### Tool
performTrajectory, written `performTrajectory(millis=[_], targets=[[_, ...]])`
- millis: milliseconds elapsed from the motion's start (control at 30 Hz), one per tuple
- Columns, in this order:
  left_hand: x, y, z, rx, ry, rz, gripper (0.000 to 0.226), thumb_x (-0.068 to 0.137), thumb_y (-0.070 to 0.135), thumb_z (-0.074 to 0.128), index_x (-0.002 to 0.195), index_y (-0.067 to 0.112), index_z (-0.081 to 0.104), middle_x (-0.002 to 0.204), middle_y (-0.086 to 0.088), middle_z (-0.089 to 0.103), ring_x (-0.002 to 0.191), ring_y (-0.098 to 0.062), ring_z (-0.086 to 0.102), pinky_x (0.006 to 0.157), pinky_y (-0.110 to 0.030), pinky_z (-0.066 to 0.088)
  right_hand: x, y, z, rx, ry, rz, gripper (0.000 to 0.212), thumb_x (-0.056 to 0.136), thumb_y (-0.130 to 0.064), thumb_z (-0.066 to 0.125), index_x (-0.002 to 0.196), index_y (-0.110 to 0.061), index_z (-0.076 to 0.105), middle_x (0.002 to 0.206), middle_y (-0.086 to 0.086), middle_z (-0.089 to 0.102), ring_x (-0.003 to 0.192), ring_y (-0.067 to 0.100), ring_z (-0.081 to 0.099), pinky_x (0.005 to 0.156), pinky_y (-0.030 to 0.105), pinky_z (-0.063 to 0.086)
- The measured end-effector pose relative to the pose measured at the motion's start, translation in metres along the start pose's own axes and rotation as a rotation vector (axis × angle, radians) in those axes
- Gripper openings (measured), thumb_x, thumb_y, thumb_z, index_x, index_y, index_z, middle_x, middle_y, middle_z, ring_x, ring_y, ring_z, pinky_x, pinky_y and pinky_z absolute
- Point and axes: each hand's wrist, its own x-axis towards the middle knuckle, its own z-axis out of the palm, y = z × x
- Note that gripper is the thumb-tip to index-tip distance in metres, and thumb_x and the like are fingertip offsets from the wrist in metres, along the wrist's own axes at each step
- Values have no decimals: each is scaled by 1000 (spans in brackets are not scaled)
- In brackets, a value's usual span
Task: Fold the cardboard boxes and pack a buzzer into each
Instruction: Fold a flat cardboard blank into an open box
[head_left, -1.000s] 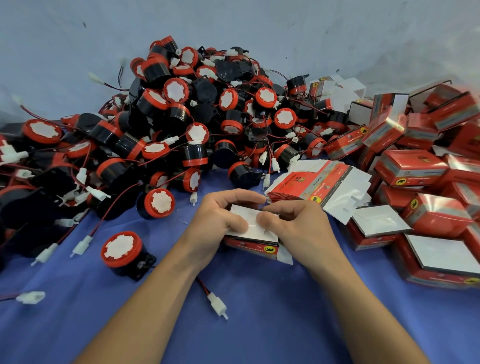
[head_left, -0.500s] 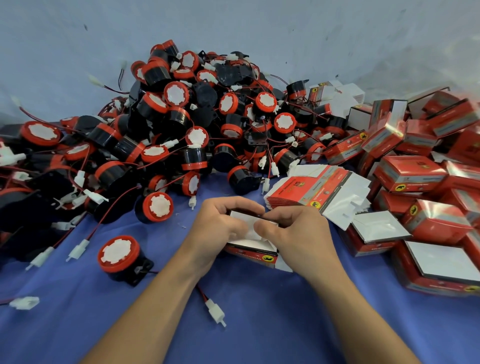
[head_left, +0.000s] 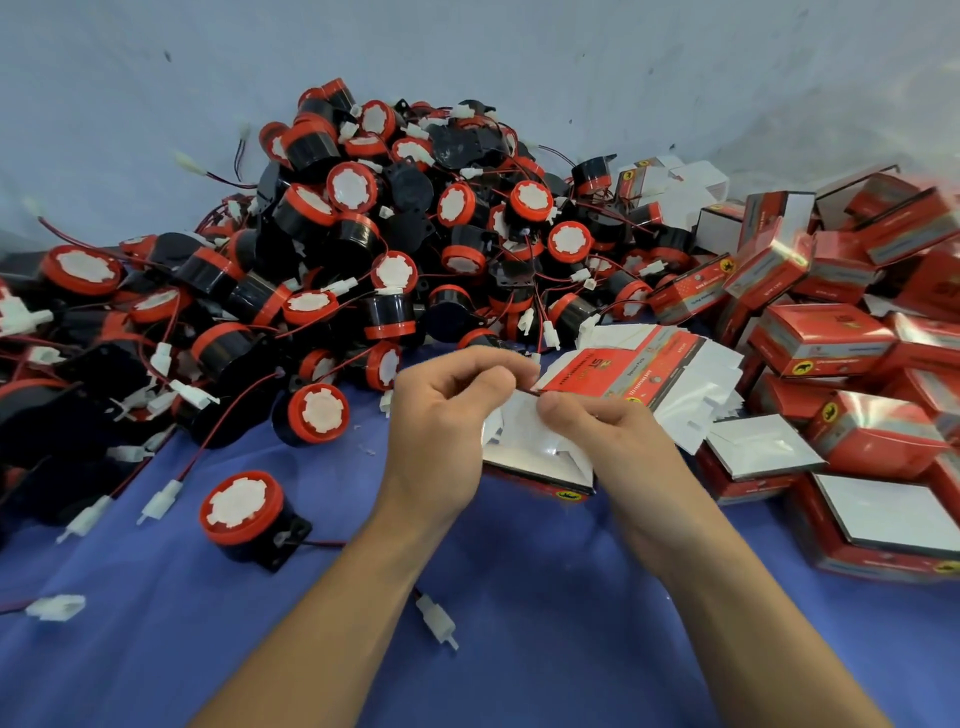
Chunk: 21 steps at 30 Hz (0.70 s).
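Observation:
A red cardboard box (head_left: 530, 470) with white inner flaps sits on the blue cloth in front of me. My left hand (head_left: 441, 426) and my right hand (head_left: 608, 436) meet over it, both pinching its upper white flap between thumb and fingers. A stack of flat unfolded boxes (head_left: 639, 369) lies just behind my hands. One black and red buzzer (head_left: 249, 512) stands alone on the cloth to the left, its wire running under my left forearm to a white connector (head_left: 436, 621). A big heap of buzzers (head_left: 363, 244) fills the back left.
Folded red boxes (head_left: 831, 338) pile up on the right, some lying with white flaps up (head_left: 883, 512). A loose white connector (head_left: 57, 607) lies at the left edge. A pale wall (head_left: 571, 62) rises behind the heap. Blue cloth (head_left: 545, 623) covers the table.
Both hands have lifted the box's flap edge and drawn closer together at its top. The flaps now stand more raised than a second ago.

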Motion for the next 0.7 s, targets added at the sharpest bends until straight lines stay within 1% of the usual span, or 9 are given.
performTrajectory(millis=[33, 100, 167, 233, 333, 400, 500, 600, 700], targets=[[0, 0, -2, 18, 7, 8, 24, 88, 13, 59, 90, 21, 81, 90, 3, 79, 93, -10, 73, 78, -16, 54, 0, 0, 0, 36, 46, -46, 27, 90, -42, 68, 103, -22, 82, 102, 1, 79, 103, 14, 72, 93, 35, 55], [-1, -3, -5, 58, -20, -16, 28, 83, 15, 63, 99, 30, 80, 103, 12, 78, 105, -2, 70, 87, -16, 53, 1, 2, 4, 51, 174, -126, 17, 90, -32, 75, 104, -24, 81, 101, -4, 80, 100, 9, 72, 86, 22, 54], [-4, -8, -6, 116, -63, -36, 46, 74, 11, 64, 108, 39, 77, 117, 21, 74, 114, 3, 66, 89, -16, 53, 2, 5, 10, 23, 269, -170, 11, 90, -25, 77, 100, -26, 81, 95, -7, 79, 92, 10, 72, 77, 17, 54], [-4, -13, -7, 125, -74, -60, 60, 72, 6, 60, 115, 45, 74, 119, 23, 73, 112, 2, 67, 83, -17, 56, 3, 8, 13, -25, 320, -172, 9, 90, -29, 77, 98, -31, 81, 92, -11, 79, 88, 12, 71, 76, 21, 56], [-1, -18, -11, 146, -81, -87, 61, 79, 4, 59, 117, 49, 74, 118, 17, 75, 112, -5, 70, 86, -24, 58, 5, 10, 14, -94, 320, -159, 20, 82, -43, 73, 98, -34, 80, 85, -15, 77, 80, 2, 67, 75, 23, 50], [-1, -19, -12, 175, -81, -76, 62, 83, -5, 60, 112, 47, 76, 118, 19, 75, 113, -4, 69, 83, -21, 58, 6, 12, 14, -120, 294, -149, 28, 78, -48, 71, 101, -35, 80, 86, -13, 77, 82, 1, 67, 76, 21, 48], [-1, -18, -12, 185, -83, -76, 62, 84, -15, 61, 102, 40, 80, 122, 24, 72, 117, 1, 67, 81, -17, 56, 5, 12, 14, -67, 245, -118, 37, 73, -52, 72, 106, -36, 79, 87, -11, 75, 87, 7, 68, 82, 29, 54], [1, -18, -16, 129, -112, -103, 54, 77, -2, 63, 107, 39, 80, 122, 19, 74, 121, -1, 65, 91, -19, 55, 5, 9, 12, 48, 220, -94, 31, 74, -35, 79, 105, -31, 80, 75, -2, 61, 75, 10, 58, 74, 22, 52], [1, -19, -19, -22, -119, -149, 55, 72, 7, 59, 120, 27, 77, 115, 1, 79, 114, -17, 71, 96, -28, 56, 4, 6, 12, 39, 212, -116, 33, 77, -11, 83, 106, -28, 80, 80, -1, 74, 75, 13, 64, 71, 19, 54]])
